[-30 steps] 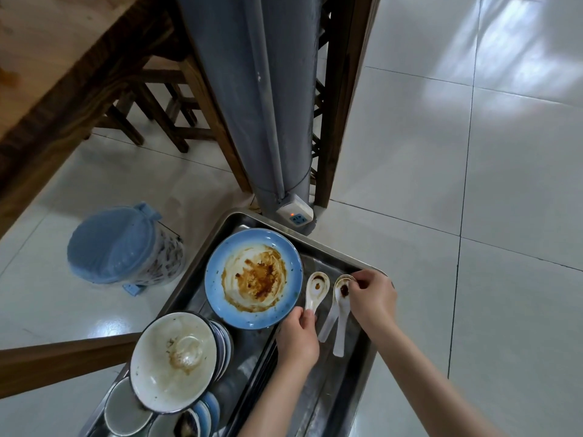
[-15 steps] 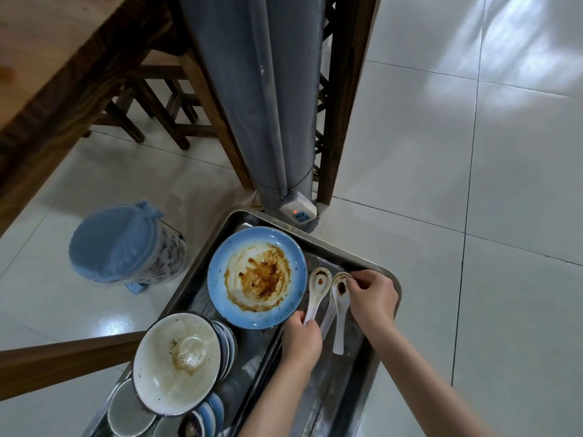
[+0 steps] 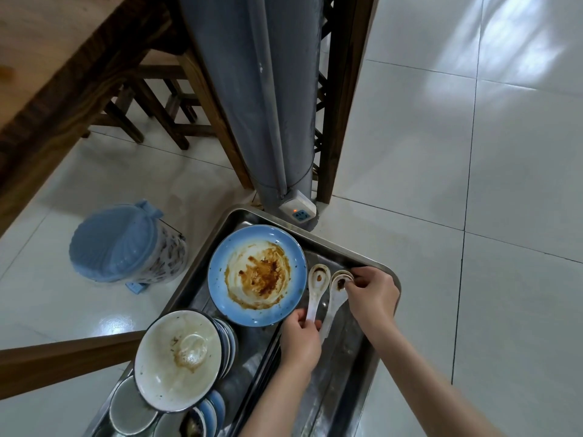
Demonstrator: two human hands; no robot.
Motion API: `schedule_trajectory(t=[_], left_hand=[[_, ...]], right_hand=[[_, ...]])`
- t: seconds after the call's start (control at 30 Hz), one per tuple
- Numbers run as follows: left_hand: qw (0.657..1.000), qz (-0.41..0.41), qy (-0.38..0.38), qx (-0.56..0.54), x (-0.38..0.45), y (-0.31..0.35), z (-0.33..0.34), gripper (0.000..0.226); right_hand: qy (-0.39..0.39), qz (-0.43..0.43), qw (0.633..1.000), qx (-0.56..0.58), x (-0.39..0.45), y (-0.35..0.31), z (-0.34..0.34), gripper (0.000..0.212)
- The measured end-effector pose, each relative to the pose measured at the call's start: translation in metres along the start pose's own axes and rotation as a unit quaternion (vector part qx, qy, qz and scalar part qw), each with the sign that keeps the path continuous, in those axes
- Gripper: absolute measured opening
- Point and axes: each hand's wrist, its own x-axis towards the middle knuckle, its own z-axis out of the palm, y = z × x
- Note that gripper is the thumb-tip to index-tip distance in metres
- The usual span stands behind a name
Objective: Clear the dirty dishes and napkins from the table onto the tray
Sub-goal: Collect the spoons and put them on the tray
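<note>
Head view: plate [image 3: 257, 275], bowls [image 3: 179, 357] and spoons are already gathered on the tray [image 3: 362, 367]; one spoon handle [image 3: 312, 310] is pinched by the left hand [image 3: 299, 342], the stacked spoons [image 3: 339, 285] by the right hand [image 3: 373, 294], with little apparently left.

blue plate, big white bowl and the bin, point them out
blue plate [image 3: 257, 275], head view, stained centre
big white bowl [image 3: 178, 357], head view, inner wall
bin [image 3: 116, 239], head view, blue lid

Below you: glossy white tile floor [image 3: 473, 184], window glare at 2 o'clock; grey pillar [image 3: 252, 89] w/ socket [image 3: 298, 209] at 12; wooden table [image 3: 47, 67], stools at 10; blue-lidded bin [image 3: 126, 241] at 9.
</note>
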Motion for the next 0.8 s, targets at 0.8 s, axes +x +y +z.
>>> schedule_trajectory(t=[0.8], left_hand=[[0.999, -0.021, 0.034, -0.032, -0.0086, 0.0011, -0.0034, 0.029]], right_hand=[[-0.017, 0.019, 0.999, 0.043, -0.0017, 0.0024, 0.0025, 0.026]])
